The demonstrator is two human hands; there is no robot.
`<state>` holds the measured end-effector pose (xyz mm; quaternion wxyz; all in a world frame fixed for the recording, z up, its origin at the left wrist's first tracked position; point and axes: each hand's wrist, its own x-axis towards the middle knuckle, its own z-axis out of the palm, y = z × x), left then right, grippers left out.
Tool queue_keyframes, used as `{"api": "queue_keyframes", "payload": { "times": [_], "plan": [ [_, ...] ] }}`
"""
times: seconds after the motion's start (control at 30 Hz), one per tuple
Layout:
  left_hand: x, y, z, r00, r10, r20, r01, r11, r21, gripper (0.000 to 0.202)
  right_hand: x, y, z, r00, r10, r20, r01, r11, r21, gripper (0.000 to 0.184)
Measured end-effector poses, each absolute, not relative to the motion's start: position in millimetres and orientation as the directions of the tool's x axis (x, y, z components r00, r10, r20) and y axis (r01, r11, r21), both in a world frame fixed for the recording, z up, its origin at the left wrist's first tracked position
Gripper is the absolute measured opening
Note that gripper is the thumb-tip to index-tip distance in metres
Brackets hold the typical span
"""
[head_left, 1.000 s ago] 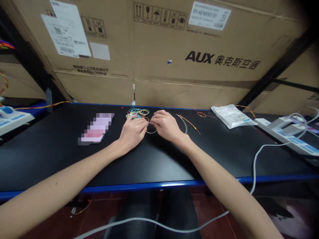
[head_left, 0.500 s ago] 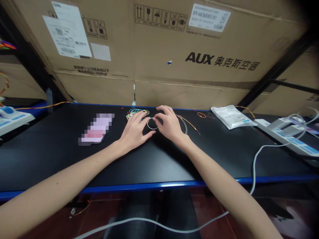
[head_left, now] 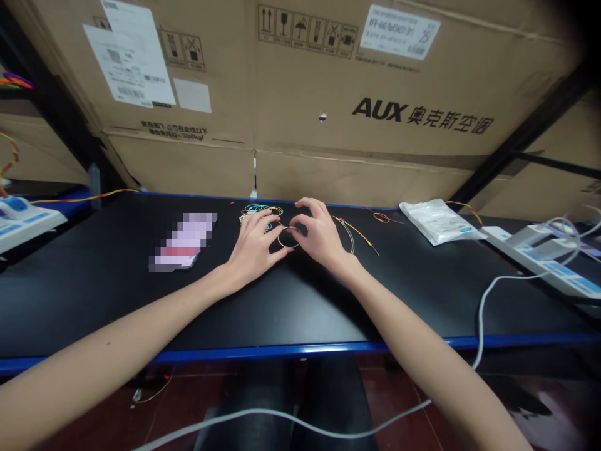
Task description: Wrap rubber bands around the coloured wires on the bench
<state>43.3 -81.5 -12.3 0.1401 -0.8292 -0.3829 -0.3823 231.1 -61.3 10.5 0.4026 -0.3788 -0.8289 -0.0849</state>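
Over the black tabletop point(head_left: 300, 313), a thin white wire loop point(head_left: 280, 240) lies between my two hands. My right hand point(head_left: 320, 237) pinches the top of this loop between thumb and forefinger, its other fingers curled above. My left hand point(head_left: 254, 245) is on the loop's left side with fingers spread; thumb and forefinger stay apart, close to or touching the wire. Behind the left fingers sits a coil of coloured wires point(head_left: 261, 208), partly covered by them. Loose green, red and yellow wire ends point(head_left: 357, 232) stick out right of my right hand.
A blurred-out phone point(head_left: 185, 241) lies left. A white plastic packet point(head_left: 439, 221) and a power strip point(head_left: 539, 257) are at right, another power strip point(head_left: 28, 227) at far left. A white cable point(head_left: 481, 313) crosses the blue front edge. A large cardboard box point(head_left: 300, 138) stands behind.
The white wire loop looks rounder and a little larger, its lower side now close to my left thumb. Both hands have hardly moved; the view has shifted slightly.
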Motion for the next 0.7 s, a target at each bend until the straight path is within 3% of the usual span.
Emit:
{"api": "queue_keyframes", "payload": {
  "times": [0.43,0.7],
  "plan": [
    [44.1,-80.2,-13.9,0.417,0.531,0.738,0.733,-0.676,0.073,0.033,230.5,-60.7,15.7,-0.469,0.503,0.726,0.664,0.743,-0.087,0.016],
    [43.3,-80.9,-13.9,0.424,0.535,0.731,0.724,-0.685,0.081,0.031,234.9,-56.6,13.1,-0.519,0.547,0.657,0.669,0.738,-0.087,0.012]
  ]
}}
